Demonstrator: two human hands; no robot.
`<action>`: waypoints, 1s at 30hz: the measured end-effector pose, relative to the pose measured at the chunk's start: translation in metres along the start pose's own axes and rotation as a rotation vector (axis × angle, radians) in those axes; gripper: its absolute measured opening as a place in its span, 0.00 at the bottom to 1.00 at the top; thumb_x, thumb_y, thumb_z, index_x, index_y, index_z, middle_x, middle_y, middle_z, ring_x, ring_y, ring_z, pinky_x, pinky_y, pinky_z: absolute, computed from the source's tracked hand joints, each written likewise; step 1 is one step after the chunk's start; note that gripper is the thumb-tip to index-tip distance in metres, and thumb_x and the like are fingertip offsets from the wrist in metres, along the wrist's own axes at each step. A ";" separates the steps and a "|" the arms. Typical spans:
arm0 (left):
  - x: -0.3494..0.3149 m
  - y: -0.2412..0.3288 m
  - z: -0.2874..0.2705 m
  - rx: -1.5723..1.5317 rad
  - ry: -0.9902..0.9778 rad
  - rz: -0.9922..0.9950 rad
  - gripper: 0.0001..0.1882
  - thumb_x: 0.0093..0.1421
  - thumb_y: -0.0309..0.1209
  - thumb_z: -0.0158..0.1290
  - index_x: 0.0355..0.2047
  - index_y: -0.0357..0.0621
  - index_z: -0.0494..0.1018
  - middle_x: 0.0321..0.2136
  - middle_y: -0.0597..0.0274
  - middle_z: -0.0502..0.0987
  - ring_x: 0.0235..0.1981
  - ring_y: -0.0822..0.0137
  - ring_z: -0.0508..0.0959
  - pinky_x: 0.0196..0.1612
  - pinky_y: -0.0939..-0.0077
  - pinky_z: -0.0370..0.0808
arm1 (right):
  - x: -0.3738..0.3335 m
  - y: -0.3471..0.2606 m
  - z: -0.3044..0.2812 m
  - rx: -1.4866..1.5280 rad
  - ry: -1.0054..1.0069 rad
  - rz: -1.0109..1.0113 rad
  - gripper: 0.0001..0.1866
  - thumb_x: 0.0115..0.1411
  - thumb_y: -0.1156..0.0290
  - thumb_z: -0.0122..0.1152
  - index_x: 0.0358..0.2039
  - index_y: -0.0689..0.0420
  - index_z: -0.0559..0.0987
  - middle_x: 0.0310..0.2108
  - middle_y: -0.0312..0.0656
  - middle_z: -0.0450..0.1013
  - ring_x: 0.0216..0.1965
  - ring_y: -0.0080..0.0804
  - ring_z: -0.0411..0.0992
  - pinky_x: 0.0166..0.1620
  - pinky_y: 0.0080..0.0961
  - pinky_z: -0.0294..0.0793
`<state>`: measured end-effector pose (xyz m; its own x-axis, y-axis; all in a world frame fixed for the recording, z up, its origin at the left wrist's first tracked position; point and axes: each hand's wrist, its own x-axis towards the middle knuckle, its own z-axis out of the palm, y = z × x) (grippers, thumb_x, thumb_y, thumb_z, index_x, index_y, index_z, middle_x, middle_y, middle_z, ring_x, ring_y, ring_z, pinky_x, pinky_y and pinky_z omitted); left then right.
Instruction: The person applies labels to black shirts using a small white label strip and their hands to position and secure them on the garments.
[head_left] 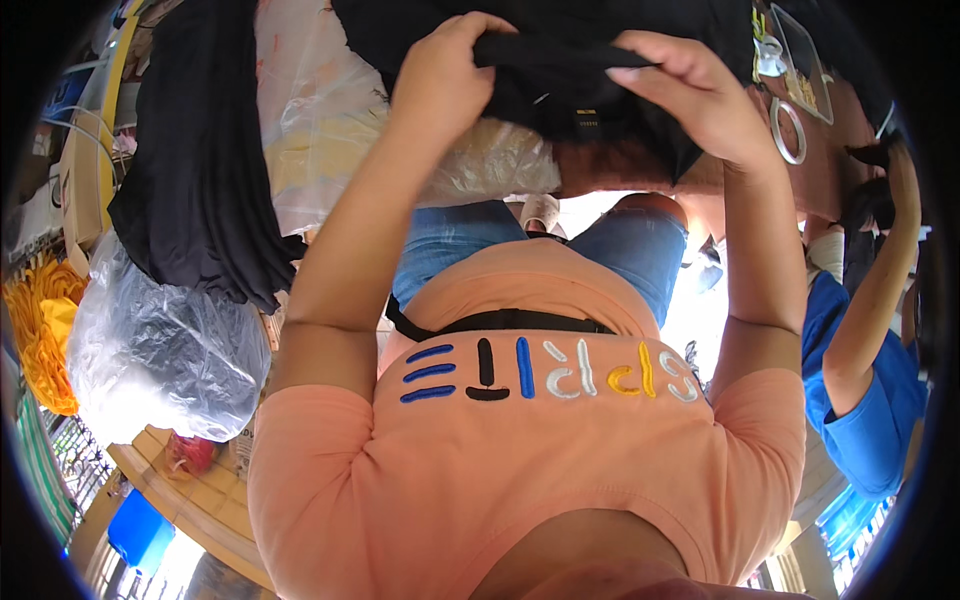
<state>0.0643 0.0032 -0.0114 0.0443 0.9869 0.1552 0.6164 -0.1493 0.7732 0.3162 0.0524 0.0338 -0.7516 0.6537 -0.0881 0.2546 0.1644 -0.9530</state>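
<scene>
Both my hands hold up a black garment point(560, 95), its folded edge stretched between them at the top of the view. A small dark label with yellow marks point(587, 117) shows on the cloth below that edge. My left hand point(450, 80) is closed on the left end of the fold, its fingertips partly hidden behind the fabric. My right hand point(690, 90) pinches the right end between thumb and fingers. Under the garment lie clear plastic sheeting point(490, 165) and a brown surface point(620, 172). More black cloth is spread behind it.
Draped black cloth point(200, 150) hangs at left, above a clear plastic bag point(170, 340) and orange-yellow fabric point(40, 330). At right are a white ring point(788, 132) and a clear tray point(803, 65). A person in blue point(860, 390) works close by on the right, one arm raised.
</scene>
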 end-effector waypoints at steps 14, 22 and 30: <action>-0.016 0.010 -0.025 -0.698 -0.490 0.025 0.18 0.55 0.26 0.56 0.48 0.47 0.77 0.45 0.61 0.79 0.48 0.67 0.76 0.53 0.73 0.69 | 0.006 0.018 0.027 0.558 0.609 0.147 0.10 0.63 0.63 0.59 0.30 0.57 0.79 0.25 0.29 0.75 0.26 0.16 0.71 0.32 0.14 0.69; -0.022 0.021 -0.009 -0.563 -0.303 -0.168 0.13 0.58 0.29 0.59 0.44 0.43 0.79 0.41 0.65 0.80 0.41 0.78 0.76 0.49 0.83 0.69 | 0.033 0.031 0.025 -0.438 0.915 -0.441 0.07 0.59 0.71 0.62 0.36 0.60 0.81 0.32 0.35 0.74 0.28 0.19 0.71 0.34 0.15 0.69; -0.025 0.035 -0.007 -0.701 -0.183 -0.376 0.14 0.58 0.25 0.57 0.45 0.35 0.77 0.36 0.64 0.79 0.36 0.77 0.75 0.42 0.86 0.72 | -0.009 0.001 0.102 -0.290 0.629 -0.050 0.09 0.55 0.68 0.68 0.35 0.58 0.82 0.28 0.31 0.76 0.28 0.15 0.70 0.31 0.15 0.68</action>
<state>0.0790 -0.0272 0.0163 0.0973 0.9640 -0.2476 -0.0170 0.2503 0.9680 0.2607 -0.0290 0.0044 -0.2932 0.9298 0.2224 0.4466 0.3389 -0.8280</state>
